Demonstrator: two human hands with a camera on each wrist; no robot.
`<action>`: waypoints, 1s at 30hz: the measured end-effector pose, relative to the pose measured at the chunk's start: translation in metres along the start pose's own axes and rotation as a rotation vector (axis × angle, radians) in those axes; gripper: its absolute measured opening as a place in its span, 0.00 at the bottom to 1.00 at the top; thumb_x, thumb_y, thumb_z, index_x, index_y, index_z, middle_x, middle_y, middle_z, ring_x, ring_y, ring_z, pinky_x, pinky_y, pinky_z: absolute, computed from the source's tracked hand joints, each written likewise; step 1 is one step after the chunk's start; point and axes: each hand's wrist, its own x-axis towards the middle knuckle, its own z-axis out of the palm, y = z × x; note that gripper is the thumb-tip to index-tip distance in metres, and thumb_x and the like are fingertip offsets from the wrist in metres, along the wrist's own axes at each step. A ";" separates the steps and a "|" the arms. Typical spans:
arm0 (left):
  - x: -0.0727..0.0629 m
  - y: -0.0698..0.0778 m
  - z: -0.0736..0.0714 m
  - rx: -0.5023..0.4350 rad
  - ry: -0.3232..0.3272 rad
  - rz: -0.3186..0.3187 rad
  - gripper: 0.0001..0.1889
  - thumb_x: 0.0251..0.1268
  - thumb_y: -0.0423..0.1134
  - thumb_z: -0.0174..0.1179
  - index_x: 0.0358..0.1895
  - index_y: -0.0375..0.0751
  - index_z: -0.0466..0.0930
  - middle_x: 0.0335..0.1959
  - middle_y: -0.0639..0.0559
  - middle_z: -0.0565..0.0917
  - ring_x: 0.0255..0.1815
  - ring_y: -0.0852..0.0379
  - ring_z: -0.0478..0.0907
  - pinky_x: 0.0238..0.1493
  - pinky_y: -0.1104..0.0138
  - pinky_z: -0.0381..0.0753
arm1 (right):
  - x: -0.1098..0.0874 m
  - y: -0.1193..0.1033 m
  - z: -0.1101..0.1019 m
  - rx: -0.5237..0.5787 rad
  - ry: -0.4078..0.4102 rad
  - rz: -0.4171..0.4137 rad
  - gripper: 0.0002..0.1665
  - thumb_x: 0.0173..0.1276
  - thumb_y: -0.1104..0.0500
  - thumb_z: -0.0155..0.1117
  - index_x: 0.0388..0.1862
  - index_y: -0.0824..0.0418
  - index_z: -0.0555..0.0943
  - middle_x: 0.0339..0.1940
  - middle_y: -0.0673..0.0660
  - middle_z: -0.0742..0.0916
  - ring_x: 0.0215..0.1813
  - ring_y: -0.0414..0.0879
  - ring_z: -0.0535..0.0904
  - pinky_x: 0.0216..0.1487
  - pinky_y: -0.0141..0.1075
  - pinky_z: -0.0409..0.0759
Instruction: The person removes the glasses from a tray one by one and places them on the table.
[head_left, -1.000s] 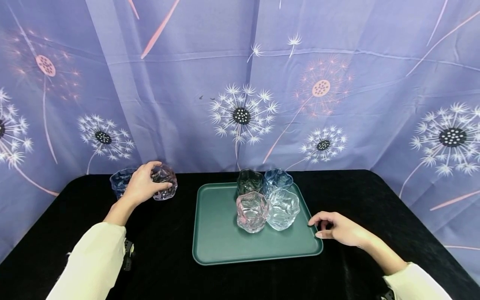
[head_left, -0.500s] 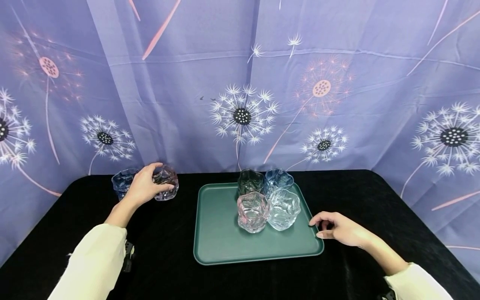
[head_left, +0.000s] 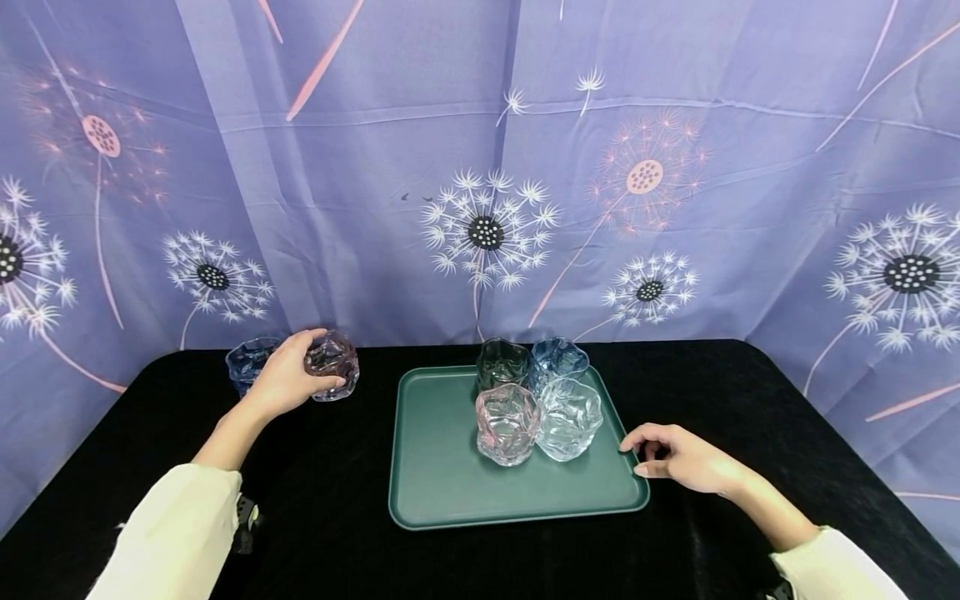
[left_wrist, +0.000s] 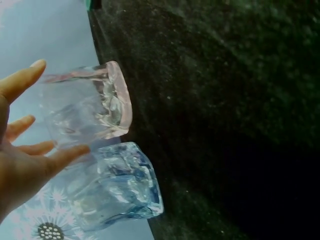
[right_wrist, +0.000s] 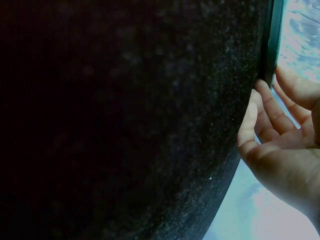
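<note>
My left hand [head_left: 288, 375] is at the back left, fingers and thumb spread around a pinkish glass [head_left: 333, 367]. In the left wrist view the fingers reach out fairly straight beside this pink-edged glass [left_wrist: 112, 100], with the thumb tip close to its rim. A blue glass [head_left: 243, 362] stands just left of it, partly behind the hand. My right hand [head_left: 682, 458] pinches the right rim of a green tray [head_left: 435, 492]. A dark glass [head_left: 501, 362], a blue glass [head_left: 558, 360], a pink glass [head_left: 507, 425] and a clear glass [head_left: 570, 421] stand grouped on the tray.
A black cloth [head_left: 315, 517] covers the table under the tray and glasses. Right behind the table's back edge hangs a purple curtain [head_left: 375, 250] with dandelion prints.
The left thumb has shifted lower against the pinkish glass, and the left forearm has drawn slightly down and left. The right hand keeps its place at the tray rim.
</note>
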 end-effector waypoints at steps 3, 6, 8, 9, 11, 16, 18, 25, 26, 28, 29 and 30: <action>-0.002 0.005 -0.003 0.011 -0.013 -0.014 0.38 0.50 0.38 0.66 0.62 0.23 0.58 0.61 0.22 0.57 0.61 0.27 0.53 0.57 0.39 0.56 | 0.000 0.000 0.000 0.010 -0.006 0.000 0.15 0.60 0.65 0.62 0.46 0.69 0.75 0.28 0.56 0.75 0.27 0.37 0.68 0.24 0.30 0.71; -0.005 0.011 -0.006 0.014 -0.022 -0.029 0.38 0.50 0.38 0.66 0.62 0.24 0.58 0.63 0.21 0.53 0.61 0.25 0.49 0.56 0.37 0.55 | -0.001 0.000 0.000 0.006 -0.002 -0.001 0.15 0.60 0.65 0.62 0.45 0.69 0.75 0.27 0.55 0.75 0.27 0.37 0.69 0.24 0.30 0.71; -0.006 0.015 -0.008 0.016 -0.016 -0.023 0.38 0.50 0.39 0.66 0.62 0.25 0.59 0.62 0.22 0.53 0.61 0.24 0.50 0.56 0.37 0.55 | -0.001 0.000 0.000 0.005 -0.001 -0.002 0.15 0.60 0.65 0.62 0.45 0.69 0.76 0.27 0.55 0.75 0.27 0.37 0.69 0.24 0.30 0.71; -0.007 0.018 -0.009 0.018 -0.009 -0.019 0.38 0.49 0.39 0.66 0.62 0.25 0.59 0.62 0.22 0.54 0.60 0.24 0.50 0.55 0.37 0.56 | -0.001 0.000 0.000 0.005 0.000 -0.002 0.15 0.60 0.65 0.62 0.45 0.69 0.76 0.27 0.55 0.75 0.27 0.37 0.69 0.24 0.30 0.71; -0.007 0.022 -0.010 0.025 -0.005 -0.015 0.38 0.50 0.40 0.66 0.62 0.25 0.59 0.62 0.22 0.54 0.61 0.24 0.50 0.55 0.38 0.56 | -0.001 0.001 0.000 0.006 -0.001 -0.002 0.15 0.60 0.65 0.62 0.45 0.69 0.76 0.27 0.55 0.75 0.27 0.37 0.69 0.24 0.30 0.71; -0.007 0.035 -0.010 0.023 -0.018 -0.015 0.39 0.51 0.42 0.66 0.63 0.25 0.58 0.62 0.25 0.57 0.62 0.27 0.49 0.57 0.39 0.55 | 0.000 0.000 0.000 0.004 0.000 0.003 0.15 0.60 0.65 0.62 0.45 0.69 0.76 0.26 0.54 0.75 0.26 0.37 0.69 0.24 0.30 0.71; -0.006 0.040 -0.008 0.015 -0.022 -0.010 0.40 0.51 0.44 0.66 0.64 0.26 0.59 0.62 0.27 0.58 0.62 0.27 0.50 0.57 0.39 0.55 | 0.000 -0.001 0.000 0.003 0.001 0.004 0.15 0.60 0.65 0.62 0.45 0.69 0.76 0.26 0.54 0.75 0.26 0.37 0.69 0.24 0.30 0.71; 0.001 0.049 0.006 0.017 -0.035 0.038 0.39 0.52 0.45 0.66 0.64 0.27 0.60 0.61 0.29 0.62 0.62 0.30 0.53 0.57 0.42 0.57 | 0.000 -0.001 -0.001 0.009 -0.001 0.003 0.14 0.60 0.66 0.61 0.45 0.69 0.76 0.27 0.55 0.75 0.26 0.38 0.69 0.24 0.30 0.71; 0.002 0.051 0.008 0.020 -0.033 0.047 0.38 0.52 0.44 0.66 0.63 0.27 0.61 0.61 0.29 0.62 0.62 0.30 0.54 0.57 0.42 0.57 | 0.000 -0.001 -0.001 0.010 -0.002 0.006 0.14 0.60 0.66 0.61 0.45 0.69 0.76 0.26 0.55 0.75 0.26 0.38 0.69 0.24 0.30 0.71; 0.004 0.054 0.011 0.030 -0.031 0.066 0.38 0.52 0.44 0.66 0.63 0.27 0.62 0.60 0.29 0.63 0.61 0.30 0.55 0.57 0.43 0.58 | 0.000 -0.001 -0.001 0.011 -0.004 0.011 0.14 0.60 0.66 0.61 0.45 0.69 0.76 0.26 0.55 0.75 0.26 0.37 0.68 0.24 0.30 0.71; 0.005 0.055 0.013 0.036 -0.031 0.075 0.37 0.52 0.44 0.65 0.62 0.27 0.62 0.60 0.29 0.64 0.61 0.30 0.56 0.57 0.43 0.58 | 0.000 -0.001 0.000 0.009 -0.003 0.014 0.14 0.60 0.66 0.61 0.46 0.69 0.76 0.26 0.55 0.75 0.26 0.37 0.68 0.24 0.30 0.71; 0.006 0.057 0.015 0.039 -0.036 0.079 0.37 0.53 0.44 0.65 0.63 0.27 0.62 0.60 0.29 0.64 0.61 0.30 0.56 0.57 0.43 0.58 | 0.000 -0.001 0.000 0.010 -0.004 0.016 0.14 0.60 0.66 0.61 0.46 0.69 0.76 0.26 0.55 0.75 0.26 0.37 0.68 0.24 0.30 0.71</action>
